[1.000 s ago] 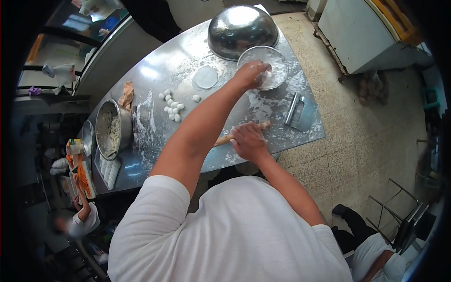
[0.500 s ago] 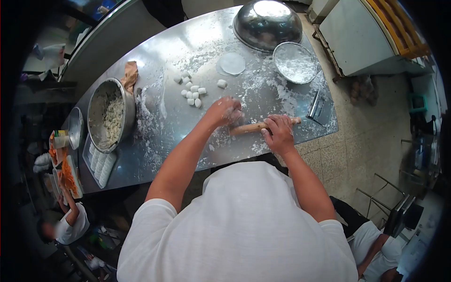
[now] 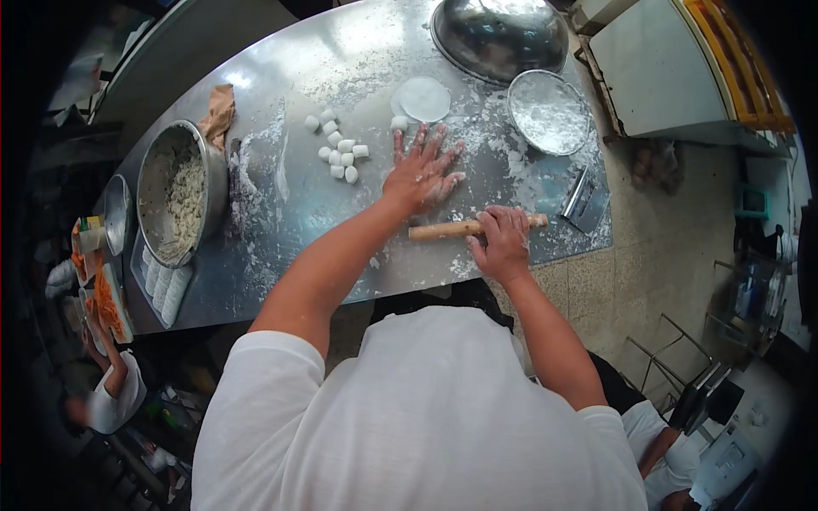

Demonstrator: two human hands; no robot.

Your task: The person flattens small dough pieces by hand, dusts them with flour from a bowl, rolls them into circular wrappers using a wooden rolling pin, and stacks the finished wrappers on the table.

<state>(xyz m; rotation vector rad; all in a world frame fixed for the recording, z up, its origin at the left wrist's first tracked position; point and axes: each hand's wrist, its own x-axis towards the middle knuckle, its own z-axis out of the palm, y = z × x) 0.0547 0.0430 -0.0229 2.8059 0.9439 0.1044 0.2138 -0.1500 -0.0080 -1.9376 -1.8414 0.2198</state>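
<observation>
My left hand (image 3: 423, 173) is stretched over the floured tabletop with its fingers spread, holding nothing. Just beyond its fingertips sits a single small dough piece (image 3: 399, 123), beside thin round dough wrappers (image 3: 425, 100) that overlap. Closer to me, my right hand (image 3: 504, 240) is closed over the right part of a wooden rolling pin (image 3: 443, 230), which lies crosswise near the table's front edge. To the left of my left hand is a loose cluster of small white dough pieces (image 3: 345, 159).
A steel bowl of filling (image 3: 149, 179) stands left, with a tray of shaped dough (image 3: 164, 294) below it. A bowl of flour (image 3: 550, 111), an upturned metal bowl (image 3: 498, 43) and a metal scraper (image 3: 584, 200) are right. A co-worker (image 3: 119, 396) is lower left.
My left hand has moved forward from the rolling pin's left end and gone from curled to spread fingers. My right hand stays on the pin. The camera view has shifted slightly.
</observation>
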